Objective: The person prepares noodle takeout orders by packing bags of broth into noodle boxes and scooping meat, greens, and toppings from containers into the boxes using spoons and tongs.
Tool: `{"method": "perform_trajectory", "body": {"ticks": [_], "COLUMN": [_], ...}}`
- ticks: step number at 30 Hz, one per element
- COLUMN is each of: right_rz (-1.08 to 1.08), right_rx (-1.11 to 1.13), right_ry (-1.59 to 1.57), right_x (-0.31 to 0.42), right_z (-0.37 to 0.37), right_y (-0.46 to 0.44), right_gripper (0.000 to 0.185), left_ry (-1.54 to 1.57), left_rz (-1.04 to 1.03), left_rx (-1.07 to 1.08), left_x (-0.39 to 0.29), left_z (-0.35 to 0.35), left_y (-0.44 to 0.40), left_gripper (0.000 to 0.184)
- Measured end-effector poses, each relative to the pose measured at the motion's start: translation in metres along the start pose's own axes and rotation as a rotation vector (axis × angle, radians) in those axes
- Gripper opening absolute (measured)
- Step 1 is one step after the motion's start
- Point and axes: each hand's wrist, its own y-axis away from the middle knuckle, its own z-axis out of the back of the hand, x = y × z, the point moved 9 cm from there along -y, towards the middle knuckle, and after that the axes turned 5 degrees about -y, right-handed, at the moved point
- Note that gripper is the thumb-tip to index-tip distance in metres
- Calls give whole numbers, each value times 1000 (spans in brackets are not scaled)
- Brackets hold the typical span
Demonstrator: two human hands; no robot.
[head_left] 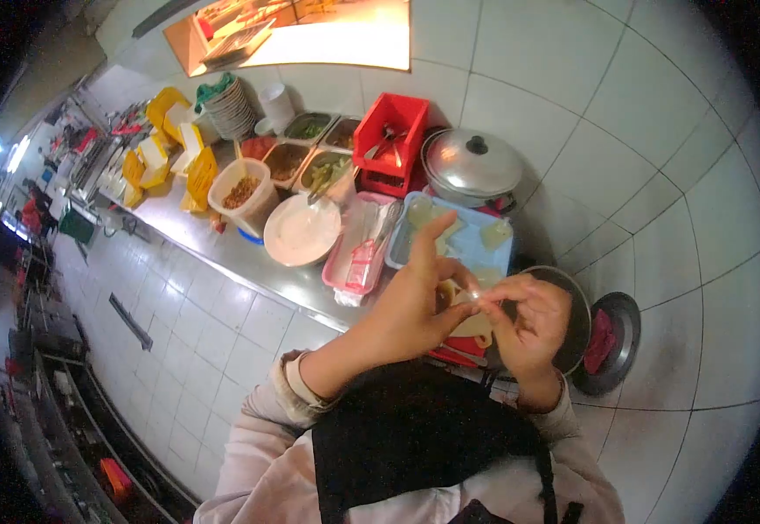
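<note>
In the head view my left hand [402,301] and my right hand [533,319] meet in front of my chest. Their fingertips pinch a tiny whitish thing [474,295] too small to name. My left index finger points up while the thumb and other fingers are closed. On my right hand, thumb and index finger press together, with the remaining fingers curled. Just beyond them lies a light blue tray [459,249] bearing pale greenish flat pieces [495,233]. A pale tan thing below the fingertips is partly hidden by my hands.
A pink tray [338,262] with wrapped cutlery, a white plate [302,230] and a tub of brown food [242,194] stand leftward. Behind are metal food containers [288,162], a red bin [389,131] and a lidded pot [474,166]. A dark pan [572,301] is at right.
</note>
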Motion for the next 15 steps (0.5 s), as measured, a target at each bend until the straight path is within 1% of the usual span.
{"method": "perform_trajectory", "body": {"ticks": [2, 3, 6, 9, 12, 15], "right_rz": [27, 70, 22, 27, 150, 90], "right_rx": [48, 36, 118, 143, 29, -5], "right_ry": [100, 114, 264, 444, 458, 499], "right_x": [12, 21, 30, 39, 42, 44], "right_z": [0, -1, -8, -12, -7, -2], "right_y": [-4, -7, -7, -7, -1, 0], "right_gripper": [42, 40, 34, 33, 29, 26], "left_ry": [38, 7, 61, -30, 151, 132], "left_rz": [-17, -20, -80, 42, 60, 8], "left_rx": [3, 7, -21, -9, -37, -8], "left_x": [3, 2, -2, -5, -2, -7], "left_z": [-1, 0, 0, -1, -3, -2], "left_y": [1, 2, 3, 6, 7, 8], "left_gripper": [95, 97, 93, 89, 87, 85]}}
